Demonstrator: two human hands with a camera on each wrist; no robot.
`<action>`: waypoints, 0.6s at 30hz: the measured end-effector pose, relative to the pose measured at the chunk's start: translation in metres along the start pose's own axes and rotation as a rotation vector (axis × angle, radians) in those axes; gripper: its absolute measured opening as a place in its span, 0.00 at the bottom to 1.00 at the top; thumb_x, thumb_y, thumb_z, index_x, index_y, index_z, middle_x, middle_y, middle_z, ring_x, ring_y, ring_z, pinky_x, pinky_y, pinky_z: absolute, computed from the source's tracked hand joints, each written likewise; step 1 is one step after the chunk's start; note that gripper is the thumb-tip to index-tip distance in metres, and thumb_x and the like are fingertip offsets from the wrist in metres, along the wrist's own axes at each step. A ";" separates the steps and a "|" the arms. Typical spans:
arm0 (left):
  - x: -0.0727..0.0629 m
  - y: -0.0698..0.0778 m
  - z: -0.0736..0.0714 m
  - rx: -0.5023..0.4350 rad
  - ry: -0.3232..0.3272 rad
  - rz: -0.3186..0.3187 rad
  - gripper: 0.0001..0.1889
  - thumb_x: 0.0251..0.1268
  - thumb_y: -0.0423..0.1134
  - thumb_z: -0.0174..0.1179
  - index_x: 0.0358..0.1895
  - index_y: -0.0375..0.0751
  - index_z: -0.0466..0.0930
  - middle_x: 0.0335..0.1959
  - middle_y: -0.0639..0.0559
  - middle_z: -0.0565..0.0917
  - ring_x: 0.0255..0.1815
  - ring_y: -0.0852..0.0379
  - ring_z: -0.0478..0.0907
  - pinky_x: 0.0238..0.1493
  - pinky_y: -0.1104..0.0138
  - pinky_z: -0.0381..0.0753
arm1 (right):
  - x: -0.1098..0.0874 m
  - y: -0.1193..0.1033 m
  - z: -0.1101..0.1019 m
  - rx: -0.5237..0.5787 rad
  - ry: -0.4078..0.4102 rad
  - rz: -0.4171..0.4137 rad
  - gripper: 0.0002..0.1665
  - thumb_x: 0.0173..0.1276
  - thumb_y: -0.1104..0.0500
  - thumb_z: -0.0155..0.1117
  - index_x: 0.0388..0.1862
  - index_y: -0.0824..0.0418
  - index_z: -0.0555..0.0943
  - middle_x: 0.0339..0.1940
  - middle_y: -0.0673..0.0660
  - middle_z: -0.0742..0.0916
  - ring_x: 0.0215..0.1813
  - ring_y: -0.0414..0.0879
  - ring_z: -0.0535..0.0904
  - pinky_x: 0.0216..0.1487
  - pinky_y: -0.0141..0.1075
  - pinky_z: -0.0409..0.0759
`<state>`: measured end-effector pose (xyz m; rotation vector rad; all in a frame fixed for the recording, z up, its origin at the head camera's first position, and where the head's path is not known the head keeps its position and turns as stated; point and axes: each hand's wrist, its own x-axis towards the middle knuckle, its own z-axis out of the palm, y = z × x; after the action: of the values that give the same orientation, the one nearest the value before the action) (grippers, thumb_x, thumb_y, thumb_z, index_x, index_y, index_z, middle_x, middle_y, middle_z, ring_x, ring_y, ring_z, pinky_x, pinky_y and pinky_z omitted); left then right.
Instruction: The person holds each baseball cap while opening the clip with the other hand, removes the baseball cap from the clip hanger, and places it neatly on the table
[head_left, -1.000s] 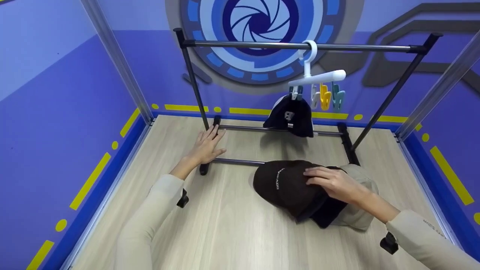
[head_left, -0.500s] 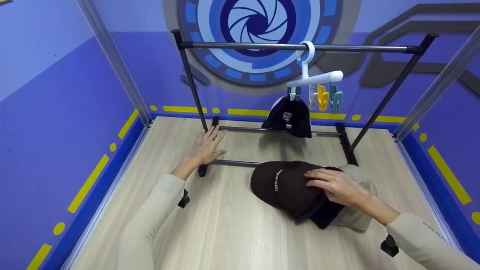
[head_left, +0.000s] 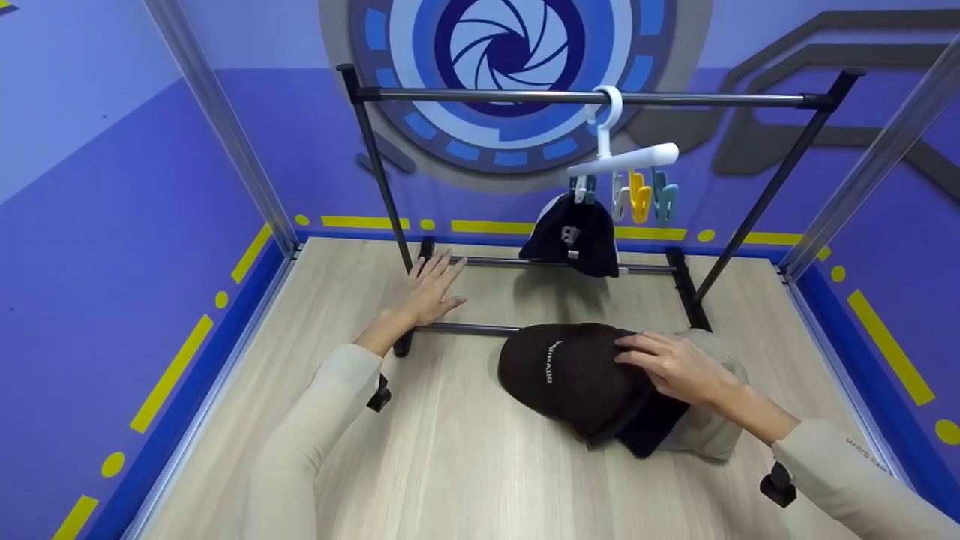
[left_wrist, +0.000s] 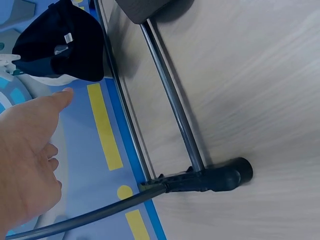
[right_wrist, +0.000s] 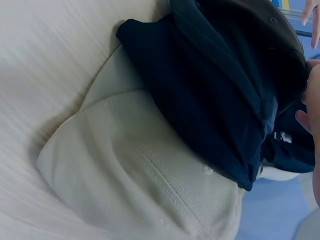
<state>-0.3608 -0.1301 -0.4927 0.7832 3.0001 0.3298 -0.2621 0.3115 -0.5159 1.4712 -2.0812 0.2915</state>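
A dark brown cap (head_left: 570,375) with pale lettering lies atop a navy cap (right_wrist: 200,100) and a beige cap (right_wrist: 150,170), all stacked on the wooden surface. My right hand (head_left: 679,367) touches the crown of the brown cap with slightly bent fingers; its thumb is hidden in the head view but shows apart from the cap in the right wrist view. Over the left foot of the rack, my left hand (head_left: 425,292) is spread and holds nothing. A navy cap with a white part (head_left: 574,236) hangs from a clip of the white hanger (head_left: 626,159).
The black metal rack (head_left: 487,95) stands by the back wall, with low crossbars near the surface. Free white, yellow and teal clips (head_left: 639,199) dangle from the hanger's right part. Blue panels with metal posts (head_left: 870,157) enclose the sides.
My left hand has shifted a little to the right over the rack's foot. My right hand stays on the brown cap. The head view has moved slightly.
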 end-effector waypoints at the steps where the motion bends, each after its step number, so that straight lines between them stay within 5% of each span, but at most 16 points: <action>1: 0.001 0.001 0.000 -0.002 -0.001 0.000 0.39 0.77 0.52 0.56 0.83 0.45 0.51 0.84 0.37 0.49 0.86 0.40 0.45 0.84 0.44 0.38 | 0.000 0.001 -0.001 -0.001 -0.009 0.014 0.23 0.83 0.61 0.40 0.48 0.59 0.87 0.52 0.59 0.88 0.49 0.51 0.86 0.41 0.42 0.85; 6: 0.006 0.005 0.001 0.002 -0.005 0.008 0.39 0.78 0.52 0.55 0.83 0.45 0.50 0.84 0.37 0.48 0.86 0.40 0.45 0.84 0.44 0.40 | -0.001 0.010 -0.004 -0.021 -0.040 0.125 0.18 0.73 0.67 0.52 0.53 0.61 0.85 0.50 0.59 0.88 0.49 0.52 0.86 0.40 0.44 0.86; 10: 0.010 0.009 0.002 0.007 0.005 0.019 0.38 0.78 0.53 0.54 0.83 0.45 0.51 0.84 0.37 0.49 0.85 0.40 0.46 0.83 0.43 0.42 | -0.001 0.021 -0.006 -0.058 -0.041 0.217 0.23 0.58 0.73 0.61 0.53 0.62 0.85 0.49 0.58 0.88 0.48 0.53 0.86 0.41 0.46 0.86; 18: 0.022 0.025 0.005 0.002 0.016 0.039 0.38 0.77 0.51 0.57 0.82 0.44 0.54 0.84 0.38 0.53 0.85 0.40 0.49 0.82 0.43 0.47 | 0.002 0.051 -0.006 -0.092 0.033 0.309 0.21 0.56 0.78 0.65 0.47 0.64 0.87 0.42 0.61 0.88 0.39 0.55 0.85 0.35 0.47 0.84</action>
<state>-0.3678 -0.0969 -0.4920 0.8437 3.0039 0.3360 -0.3073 0.3318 -0.5026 1.0829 -2.2612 0.3308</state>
